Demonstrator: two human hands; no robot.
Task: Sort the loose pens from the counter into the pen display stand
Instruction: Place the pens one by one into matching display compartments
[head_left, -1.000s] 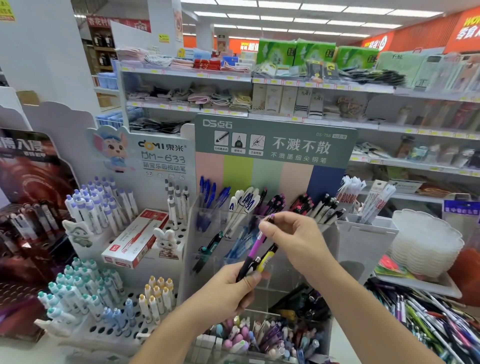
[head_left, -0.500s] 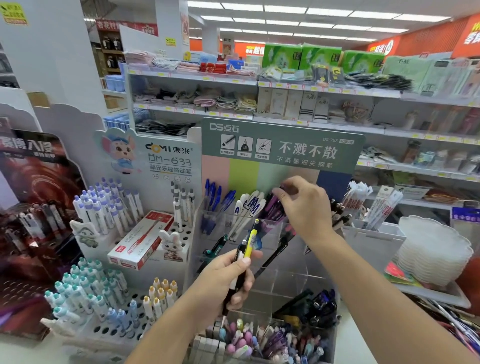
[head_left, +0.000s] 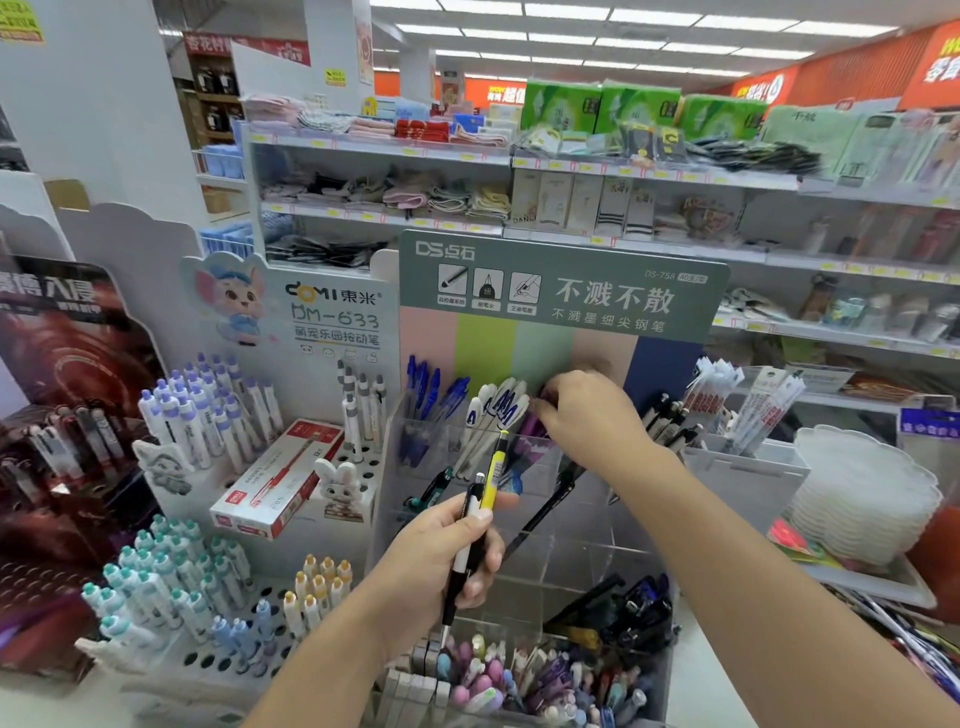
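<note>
A shop aisle under strip lights, with shelves of folded textiles and green packs behind a counter crowded with stationery. At the middle stands the pen display stand (head_left: 550, 525), clear compartments in rows below a green header card (head_left: 561, 283) and a striped pastel backing. To its left is a white rack of pastel-capped pens (head_left: 171, 587) with a red and white pen box (head_left: 278, 480) lying on it; to its right, a stack of white scalloped trays (head_left: 862, 499).

The left hand (head_left: 441, 564) is closed around two pens in front of the stand's middle rows. A black and white pen (head_left: 465, 551) runs through the fist, its tip pointing down below the palm and its top rising just above the thumb. A yellow pen (head_left: 496, 470) sits beside it, its lower end pinched at the fingertips and most of its barrel standing free above the hand.

The right hand (head_left: 592, 410) reaches into the top row, fingers curled down over a compartment of purple pens (head_left: 530, 426), just right of the white and blue pens (head_left: 493, 410). Its fingertips are bunched together among the pens, but the blur hides whether they grip one, so I cannot tell. Black pens (head_left: 670, 421) stand in the compartment to its right. Mixed pens (head_left: 524, 675) fill the bottom bin.
</note>
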